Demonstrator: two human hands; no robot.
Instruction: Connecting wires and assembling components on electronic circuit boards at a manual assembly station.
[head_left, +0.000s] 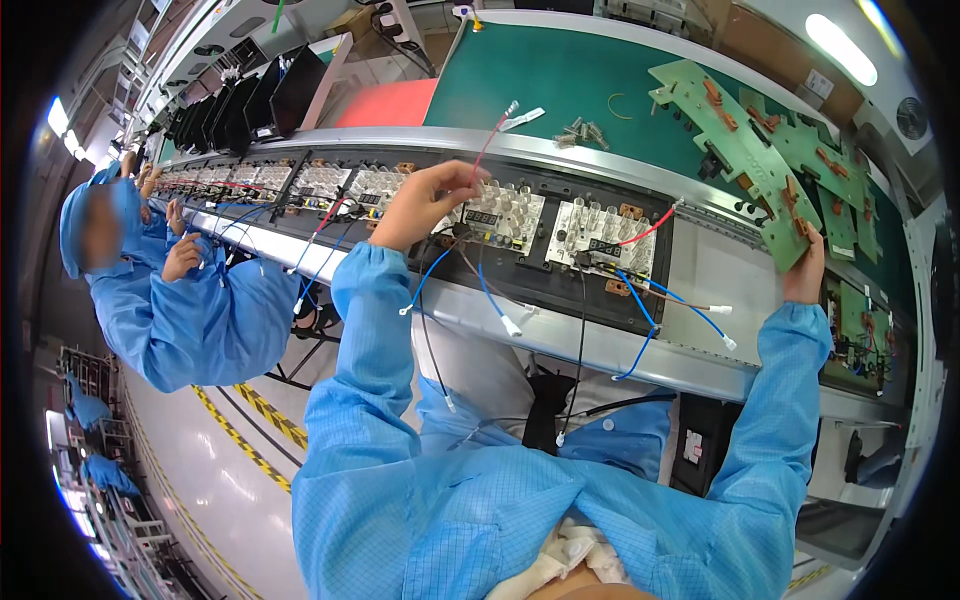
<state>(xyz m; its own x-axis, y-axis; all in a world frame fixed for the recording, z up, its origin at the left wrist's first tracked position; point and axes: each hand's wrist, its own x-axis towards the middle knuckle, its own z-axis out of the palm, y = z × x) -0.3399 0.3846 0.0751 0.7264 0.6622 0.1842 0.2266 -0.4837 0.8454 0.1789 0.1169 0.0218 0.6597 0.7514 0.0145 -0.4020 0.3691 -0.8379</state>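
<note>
Left hand [425,205] pinching red wire [492,135] over white board [500,215], right hand [805,272] gripping green board [745,150]

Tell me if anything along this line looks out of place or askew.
Mostly orderly. A few small metal parts and a thin wire loop lie loose on the green belt, and the green boards by the right hand overlap unevenly.

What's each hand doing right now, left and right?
Left hand: fingers pinched shut on a thin red wire above the white circuit board.
Right hand: gripping the lower edge of a flat green fixture board.
</note>
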